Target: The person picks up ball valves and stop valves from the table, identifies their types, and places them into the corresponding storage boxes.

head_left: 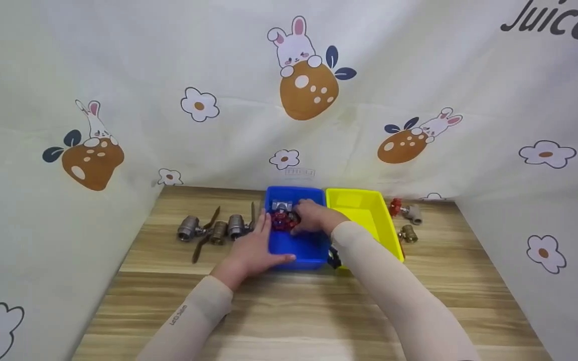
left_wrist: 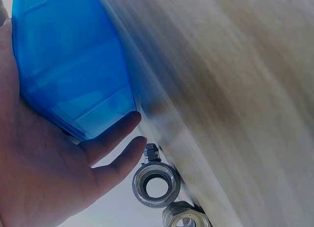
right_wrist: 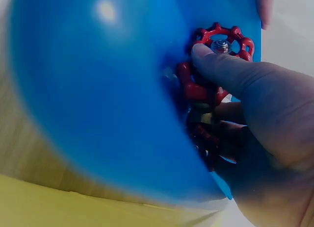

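Observation:
My right hand [head_left: 314, 216] reaches into a blue bin [head_left: 296, 264] and grips a valve with a red handwheel [head_left: 283, 221]. In the right wrist view, the thumb presses on red handwheels [right_wrist: 234, 33] while the other fingers curl underneath, partly hidden. More than one red wheel shows there, close together. A metal valve body [head_left: 282, 205] lies at the back of the bin. My left hand [head_left: 255, 252] rests against the bin's left side, fingers straight and thumb spread along the front rim. Beyond its fingertips, the left wrist view shows a steel valve [left_wrist: 140, 187].
Ball valves with brown lever handles [head_left: 188, 229] lie left of the blue bin. A yellow bin [head_left: 392, 230] stands against its right side. Farther right are a red-wheeled valve [head_left: 412, 214] and a brass valve [head_left: 409, 233]. Printed cloth [head_left: 239, 150] hangs behind the wooden table [head_left: 279, 311].

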Demonstrator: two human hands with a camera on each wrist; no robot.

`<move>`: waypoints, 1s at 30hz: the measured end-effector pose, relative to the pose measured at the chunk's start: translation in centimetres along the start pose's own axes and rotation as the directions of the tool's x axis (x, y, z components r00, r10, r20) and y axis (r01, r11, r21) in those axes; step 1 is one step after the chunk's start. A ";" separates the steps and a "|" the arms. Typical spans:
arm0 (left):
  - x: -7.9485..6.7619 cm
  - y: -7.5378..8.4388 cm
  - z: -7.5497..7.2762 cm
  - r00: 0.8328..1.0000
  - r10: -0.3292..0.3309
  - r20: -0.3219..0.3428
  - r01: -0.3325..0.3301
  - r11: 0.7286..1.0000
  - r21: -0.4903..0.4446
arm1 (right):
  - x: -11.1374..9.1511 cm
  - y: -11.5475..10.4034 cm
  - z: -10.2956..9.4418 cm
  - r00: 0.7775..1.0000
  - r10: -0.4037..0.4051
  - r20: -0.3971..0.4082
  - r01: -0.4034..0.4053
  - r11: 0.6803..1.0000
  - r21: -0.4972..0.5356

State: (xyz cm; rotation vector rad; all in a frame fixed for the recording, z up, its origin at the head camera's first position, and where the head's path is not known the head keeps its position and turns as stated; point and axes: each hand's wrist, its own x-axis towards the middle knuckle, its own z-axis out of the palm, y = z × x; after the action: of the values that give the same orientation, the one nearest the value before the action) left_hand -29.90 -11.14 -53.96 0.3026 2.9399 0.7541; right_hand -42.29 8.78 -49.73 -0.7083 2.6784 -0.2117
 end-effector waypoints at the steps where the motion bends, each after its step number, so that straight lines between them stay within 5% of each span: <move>1: 0.0 0.0 0.0 1.000 -0.001 0.000 0.001 1.000 0.000 | 0.0 0.0 0.1 1.000 0.000 -0.001 0.000 1.000 -0.002; 14: 0.1 -0.1 0.0 1.000 0.003 0.003 -0.003 1.000 0.006 | 0.1 0.2 0.4 1.000 0.009 -0.026 -0.008 0.999 0.033; 30: 0.1 0.1 -0.2 1.000 0.010 -0.005 -0.010 1.000 0.008 | -3.3 1.5 -1.5 0.969 -0.155 -0.192 0.187 0.970 0.157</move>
State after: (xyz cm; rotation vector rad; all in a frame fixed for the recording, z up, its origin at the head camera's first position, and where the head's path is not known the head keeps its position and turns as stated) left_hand -30.00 -11.15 -53.81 0.3160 2.9493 0.7455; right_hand -40.91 11.82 -47.68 -0.9039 2.7198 -0.5727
